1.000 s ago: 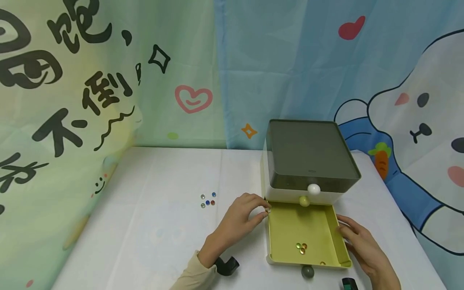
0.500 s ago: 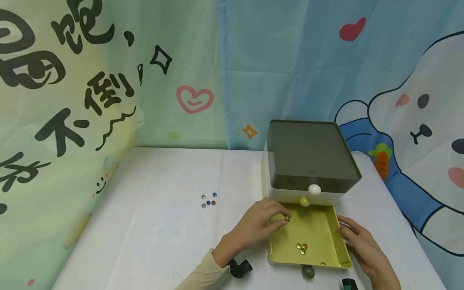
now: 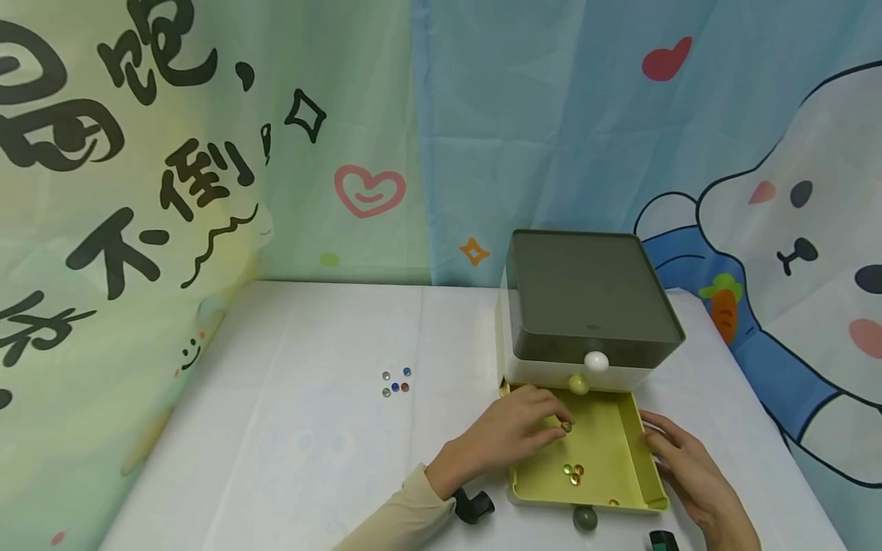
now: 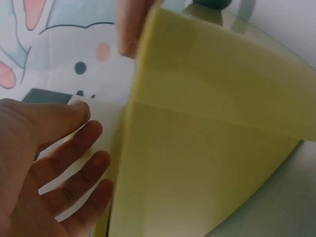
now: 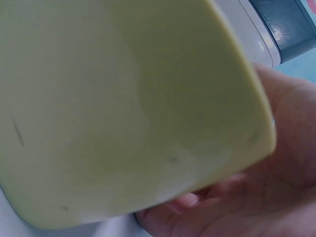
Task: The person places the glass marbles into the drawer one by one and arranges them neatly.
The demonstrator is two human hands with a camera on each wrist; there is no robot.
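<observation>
In the head view my left hand reaches over the left wall of the pulled-out yellow-green drawer. Thumb and forefinger pinch a small amber-brown glass marble above the drawer floor. Lower down in the drawer lie a green marble and several amber ones, one beside the front wall. My right hand holds the drawer's right side; in the right wrist view its fingers go below the drawer. The left wrist view shows the left hand beside the drawer wall, with the marble hidden.
The drawer belongs to a white box with a grey-green top and round knobs. On the white table, left of it, lies a cluster of clear, blue and reddish marbles. A printed curtain hangs behind.
My left hand has moved rightward from the drawer's left rim to over its floor, carrying the pinched marble. The right hand has stayed at the drawer's side.
</observation>
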